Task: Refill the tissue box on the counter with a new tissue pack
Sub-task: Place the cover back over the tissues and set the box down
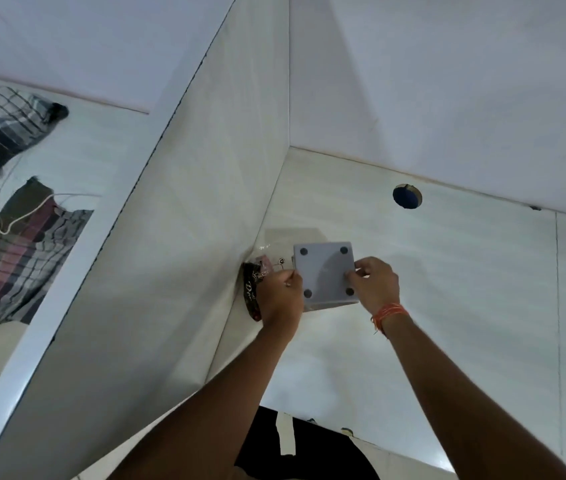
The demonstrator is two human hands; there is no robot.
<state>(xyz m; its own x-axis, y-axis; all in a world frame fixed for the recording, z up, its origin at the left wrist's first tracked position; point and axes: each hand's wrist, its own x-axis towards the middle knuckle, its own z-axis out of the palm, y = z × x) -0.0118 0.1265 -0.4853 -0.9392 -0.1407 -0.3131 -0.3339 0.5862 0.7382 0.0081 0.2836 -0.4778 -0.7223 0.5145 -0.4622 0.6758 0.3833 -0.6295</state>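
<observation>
While both hands pinch it, left hand (280, 296) at 9 o'clock and right hand (373, 284) at 3, the tissue box (325, 273) sits upside down on the counter (448, 271), four feet up. Can't see what's inside. The new tissue pack (253, 289) wedged at its 9 o'clock against the side wall (205, 202) could get shoved or snagged.

1 head-worn view looks down, close over the counter (448, 271), seemingly tilted.
</observation>
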